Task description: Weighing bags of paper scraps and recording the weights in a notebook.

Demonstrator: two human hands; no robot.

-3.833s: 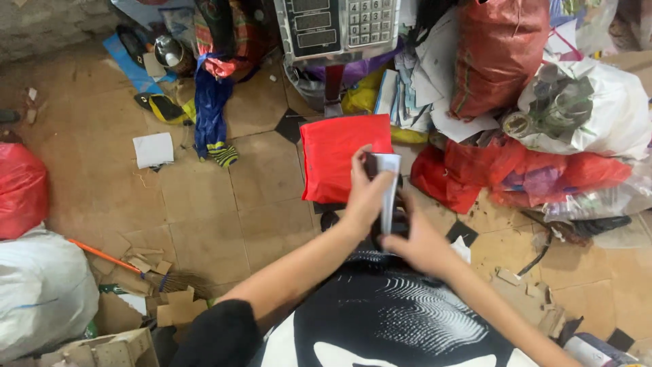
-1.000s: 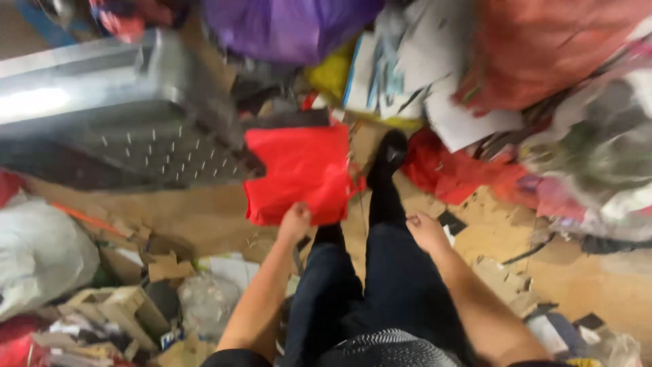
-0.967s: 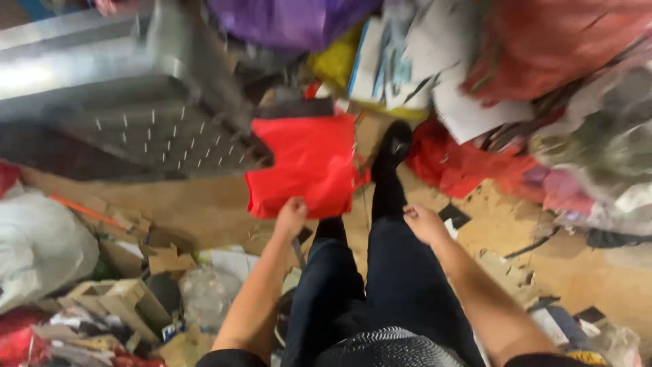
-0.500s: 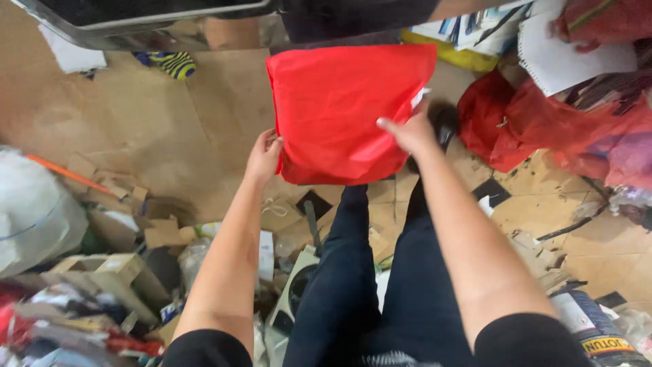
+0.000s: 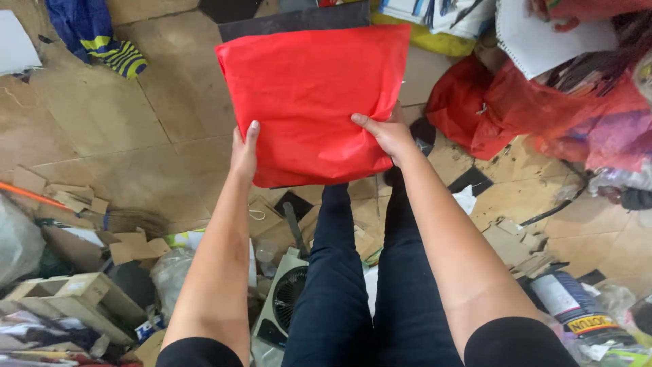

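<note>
Our fingers [image 5: 252, 129] on the left hand [image 5: 243, 153] lie flat up the near left edge of one red bag [image 5: 309, 95], closed on it. The right hand [image 5: 388, 133] pinches the near right edge, thumb on top, the other fingers hidden behind. So we hold the one red bag with two hands, out in front of us, above the floor and above our two legs in dark trousers [image 5: 356, 272].

Below our arms we see one white fan [image 5: 285, 306] lying on the floor, and one wooden crate [image 5: 64, 299] to the left. Small bits of cardboard [image 5: 71, 198] lie all around, too many for us to count. One orange stick [image 5: 30, 195] runs to a brush head beside them.

Far left at the top lies one blue cloth with yellow stripes [image 5: 102, 37]. On the right sits a heap of red sacks [image 5: 543, 109], with one white spiral notebook [image 5: 543, 37] on top.

The floor [image 5: 136, 122] is brown and made of big flat tiles, dusty and worn. The room is crowded with stuff on every side.
</note>
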